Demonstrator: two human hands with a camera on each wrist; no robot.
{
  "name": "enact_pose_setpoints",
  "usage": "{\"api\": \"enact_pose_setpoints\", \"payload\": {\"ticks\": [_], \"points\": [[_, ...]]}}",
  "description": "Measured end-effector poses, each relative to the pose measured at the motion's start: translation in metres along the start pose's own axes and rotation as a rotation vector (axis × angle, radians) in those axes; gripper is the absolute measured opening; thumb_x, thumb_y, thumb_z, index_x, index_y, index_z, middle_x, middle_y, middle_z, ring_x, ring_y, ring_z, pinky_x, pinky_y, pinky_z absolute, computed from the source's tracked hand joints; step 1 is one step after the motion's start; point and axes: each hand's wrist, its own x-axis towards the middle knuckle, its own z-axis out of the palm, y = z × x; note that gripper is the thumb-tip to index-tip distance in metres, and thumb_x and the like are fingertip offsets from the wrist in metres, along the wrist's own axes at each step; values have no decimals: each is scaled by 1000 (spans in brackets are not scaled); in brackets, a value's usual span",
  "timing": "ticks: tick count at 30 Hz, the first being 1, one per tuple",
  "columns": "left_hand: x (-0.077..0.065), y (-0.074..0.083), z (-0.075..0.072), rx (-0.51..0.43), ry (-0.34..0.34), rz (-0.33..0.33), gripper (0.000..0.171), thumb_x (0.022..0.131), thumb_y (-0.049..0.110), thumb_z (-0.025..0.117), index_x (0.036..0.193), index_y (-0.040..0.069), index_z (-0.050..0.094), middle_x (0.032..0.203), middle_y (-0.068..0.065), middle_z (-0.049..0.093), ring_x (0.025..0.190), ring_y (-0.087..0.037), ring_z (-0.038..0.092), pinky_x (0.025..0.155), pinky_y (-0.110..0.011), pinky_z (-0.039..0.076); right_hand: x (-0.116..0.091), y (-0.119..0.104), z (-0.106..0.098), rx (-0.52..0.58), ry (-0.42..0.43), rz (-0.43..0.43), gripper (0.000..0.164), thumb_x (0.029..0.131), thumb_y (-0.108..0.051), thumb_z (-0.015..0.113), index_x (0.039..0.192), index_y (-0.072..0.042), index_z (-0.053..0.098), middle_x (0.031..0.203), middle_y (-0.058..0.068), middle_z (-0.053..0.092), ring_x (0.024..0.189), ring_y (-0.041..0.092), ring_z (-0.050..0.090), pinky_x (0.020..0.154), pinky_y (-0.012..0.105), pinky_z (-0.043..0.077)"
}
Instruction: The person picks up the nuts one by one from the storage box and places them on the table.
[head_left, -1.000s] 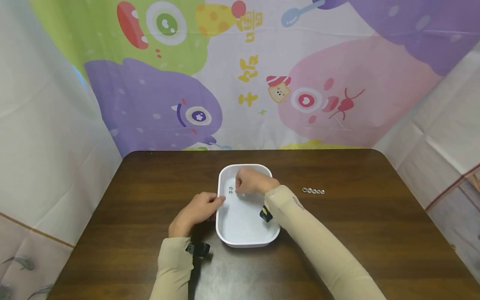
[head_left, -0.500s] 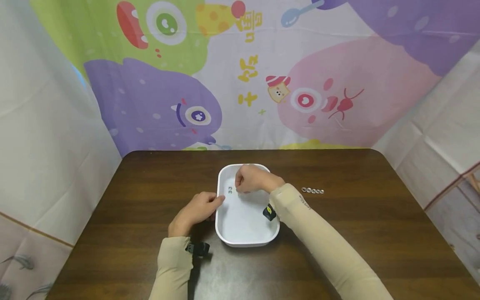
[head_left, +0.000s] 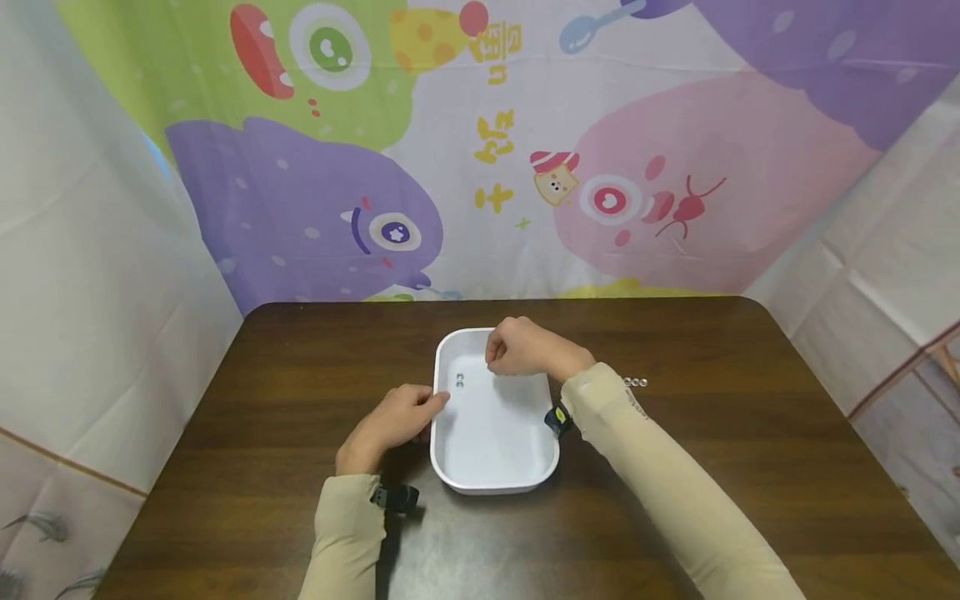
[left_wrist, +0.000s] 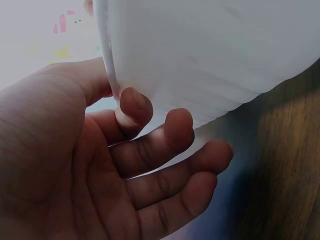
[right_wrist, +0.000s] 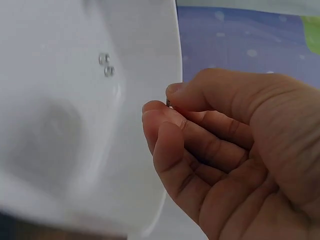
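A white rectangular tray [head_left: 495, 442] lies on the table. My left hand [head_left: 393, 421] grips its left rim, thumb over the edge and curled fingers [left_wrist: 178, 130] against the outer wall. Over the tray's far right part, my right hand [head_left: 521, 348] pinches a small metal piece [right_wrist: 168, 103] between thumb and index finger. Most of that piece is hidden; it looks like a nut. Two small silver nuts [head_left: 460, 381] sit close together on the tray's floor near the left wall.
To the right of the tray, a row of small silver nuts [head_left: 636, 382] lies on the brown wooden table [head_left: 712, 467], partly hidden by my right sleeve. A printed cartoon cloth [head_left: 480, 167] hangs behind the table's far edge.
My right hand has lifted and moved right, away from the two nuts in the tray. Its sleeve now covers part of the row on the table. The left hand stays put.
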Motion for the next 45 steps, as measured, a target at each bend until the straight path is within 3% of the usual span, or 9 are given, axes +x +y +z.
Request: {"api": "enact_pose_setpoints", "payload": {"ticks": [12, 18, 31, 45], "points": [[-1, -2, 1, 9, 6, -10, 37, 106, 37, 53, 87, 7, 64, 72, -8, 58, 66, -18, 53, 61, -31, 43, -20, 21, -24, 18, 28, 10, 8, 94, -14, 68, 96, -11, 75, 96, 4, 73, 85, 17, 67, 78, 34, 55], [-2, -3, 1, 6, 16, -7, 38, 105, 37, 53, 85, 7, 63, 72, -9, 59, 65, -18, 53, 60, -32, 43, -31, 32, -31, 41, 59, 33, 9, 96, -16, 68, 97, -10, 74, 96, 5, 73, 84, 18, 66, 78, 34, 55], [-1, -2, 2, -6, 5, 10, 37, 106, 36, 53, 86, 6, 63, 71, -8, 58, 62, -18, 51, 59, -31, 43, -64, 79, -33, 41, 121, 93, 8, 93, -15, 71, 96, -8, 74, 94, 5, 73, 86, 19, 67, 82, 39, 56], [-2, 0, 1, -6, 15, 11, 38, 106, 36, 54, 84, 6, 62, 69, -7, 57, 61, -17, 51, 59, -31, 43, -91, 111, -35, 10, 150, 116, 6, 90, -14, 70, 90, -9, 74, 84, 1, 73, 76, 14, 63, 76, 34, 54]]}}
